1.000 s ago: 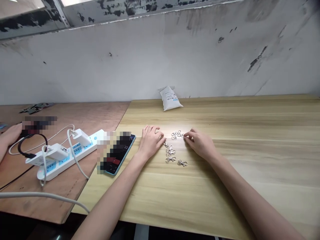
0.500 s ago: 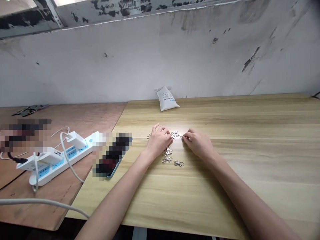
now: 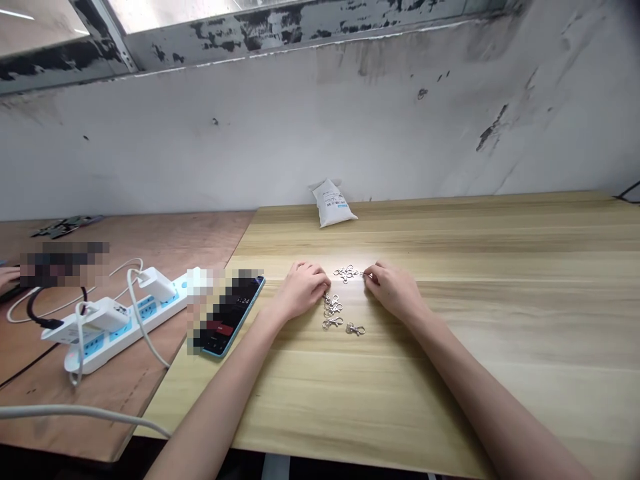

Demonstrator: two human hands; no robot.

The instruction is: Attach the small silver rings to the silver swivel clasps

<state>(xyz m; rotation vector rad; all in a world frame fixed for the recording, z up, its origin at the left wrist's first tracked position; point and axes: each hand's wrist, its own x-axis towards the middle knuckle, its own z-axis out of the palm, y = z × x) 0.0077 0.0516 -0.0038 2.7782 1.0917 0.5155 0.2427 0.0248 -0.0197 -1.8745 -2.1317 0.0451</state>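
Observation:
Several silver metal clasps lie on the light wooden table [image 3: 400,387]. One group of clasps [image 3: 345,272] is between my hands, with others [image 3: 333,305] nearer me and a single clasp [image 3: 356,329] to their right. My left hand [image 3: 304,288] rests left of the groups with its fingers curled together; whatever its fingertips hold, if anything, is hidden. My right hand [image 3: 393,288] pinches a small silver piece at the right end of the far group.
A white packet [image 3: 333,204] lies near the wall. On the left are a phone [image 3: 233,320], a white power strip [image 3: 120,337] with plugs and cables, and dark tools [image 3: 65,227]. Part of another person's hand [image 3: 9,277] shows at the left edge.
My left hand has moved left, away from the far group of clasps, uncovering more of it. My right hand has hardly moved. Another person's hand now shows at the left edge.

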